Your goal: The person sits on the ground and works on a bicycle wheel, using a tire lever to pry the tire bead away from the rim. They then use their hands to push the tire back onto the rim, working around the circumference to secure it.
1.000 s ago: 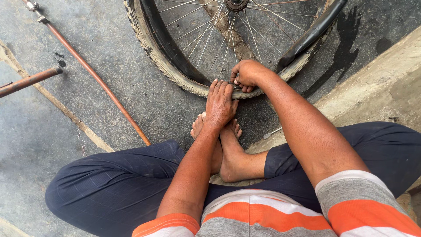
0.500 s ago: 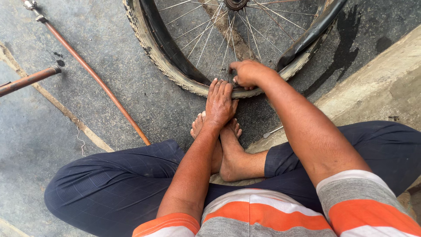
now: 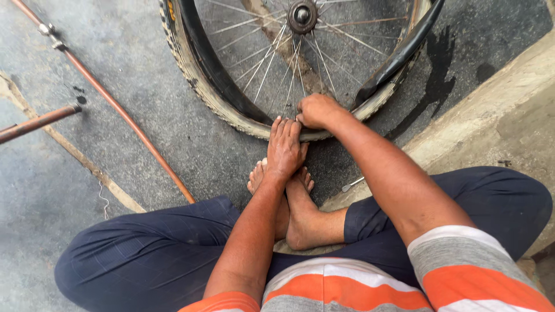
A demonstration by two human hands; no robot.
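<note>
The right hand is closed in a fist on the rim of the spoked bicycle wheel with worn, dusty tyre. The left hand lies flat, fingers together, pressing the tyre. The wheel lies on the grey concrete floor, its black inner tube partly out.

There is a single view, from a camera on the person's head. It looks steeply down and slightly forward over the striped shirt and crossed legs to the ground in front. It sits close: the forearms fill the lower frame, and the bicycle wheel is cut off at the top edge. No second view shares the scene.
</note>
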